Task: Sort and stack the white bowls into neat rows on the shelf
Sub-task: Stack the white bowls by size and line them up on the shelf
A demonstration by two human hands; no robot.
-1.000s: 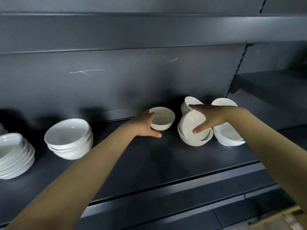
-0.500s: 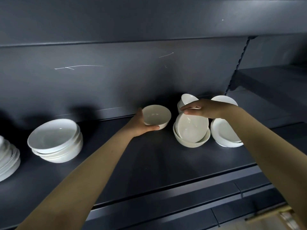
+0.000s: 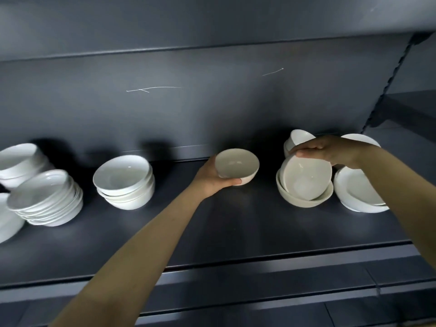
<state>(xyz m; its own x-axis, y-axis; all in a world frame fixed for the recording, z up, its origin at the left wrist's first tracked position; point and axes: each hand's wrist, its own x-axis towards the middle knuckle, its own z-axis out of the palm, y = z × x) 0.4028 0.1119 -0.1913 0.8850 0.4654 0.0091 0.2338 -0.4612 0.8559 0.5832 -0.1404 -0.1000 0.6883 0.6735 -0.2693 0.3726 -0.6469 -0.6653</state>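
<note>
At the far left of the dark shelf (image 3: 236,234) stands a leaning stack of shallow dishes (image 3: 47,199), with another pile of bowls (image 3: 18,159) behind it. Next comes a stack of deep bowls (image 3: 125,182), nested fairly square, probably the pile that like bowls are meant to join. Near the middle, the left hand (image 3: 210,179) cups a small bowl (image 3: 237,165) from its left side, thumb curled under the front of its base; whether it rests on the shelf or is just clear of it I cannot tell. Further right, the right hand (image 3: 330,149) curls its fingers over the far rim of a tilted bowl (image 3: 306,182), which leans inside a wider bowl (image 3: 304,200), seemingly to steady it or pull it free. A stack of shallow plates (image 3: 358,194) sits just beside them.
</note>
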